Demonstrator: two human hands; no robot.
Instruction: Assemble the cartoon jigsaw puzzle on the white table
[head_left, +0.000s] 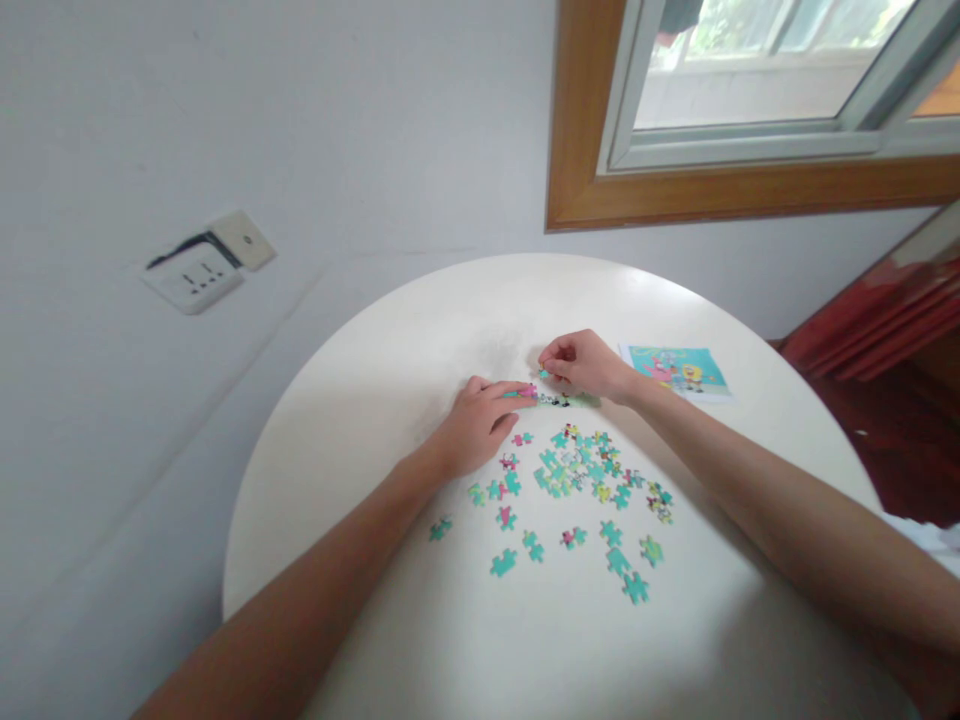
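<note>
Near the far side of the round white table, my left hand (pixel 484 420) lies with its fingers stretched out over the left end of a joined strip of jigsaw pieces (pixel 555 400). Just beyond the strip, my right hand (pixel 585 362) pinches a small teal puzzle piece (pixel 544 371) between thumb and fingers. Part of the strip is hidden under both hands. Closer to me lies a loose cluster of teal, yellow and pink puzzle pieces (pixel 555 470), some overlapping. Several single pieces are scattered around it, such as a teal one (pixel 503 562).
A picture card (pixel 679 372) with cartoon figures on teal lies right of my right hand, partly behind the forearm. The white table (pixel 337 400) stands by a wall with a socket (pixel 196 275) and a wood-framed window (pixel 585 195). Red cloth (pixel 885 310) hangs at the right.
</note>
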